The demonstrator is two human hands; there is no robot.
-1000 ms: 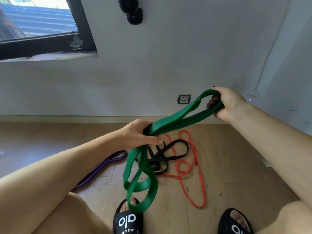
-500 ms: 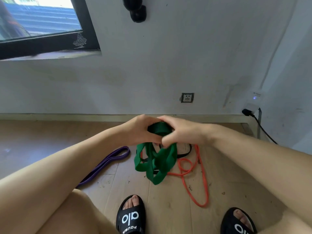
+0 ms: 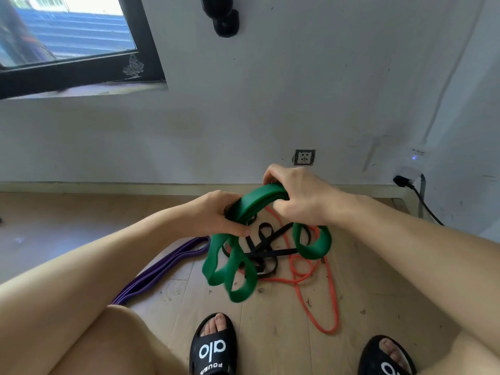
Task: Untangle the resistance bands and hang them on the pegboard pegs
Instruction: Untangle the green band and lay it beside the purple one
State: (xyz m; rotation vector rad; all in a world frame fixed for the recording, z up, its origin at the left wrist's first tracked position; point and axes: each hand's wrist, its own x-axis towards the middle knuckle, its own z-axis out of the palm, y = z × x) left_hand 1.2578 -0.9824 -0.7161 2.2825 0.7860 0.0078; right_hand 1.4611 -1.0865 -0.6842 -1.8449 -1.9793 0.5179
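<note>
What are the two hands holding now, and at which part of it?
Both hands grip the green band at its gathered top: left hand on the left end of the bundle, right hand on the right. Its loops hang below.

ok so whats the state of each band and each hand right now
green band: off the floor, folded into loops, gripped by both hands
left hand: fingers curled round the green band
right hand: fingers curled round the green band
black band: on the floor, tangled
orange band: on the floor, looped beside the black band
purple band: on the floor, lying apart
</note>
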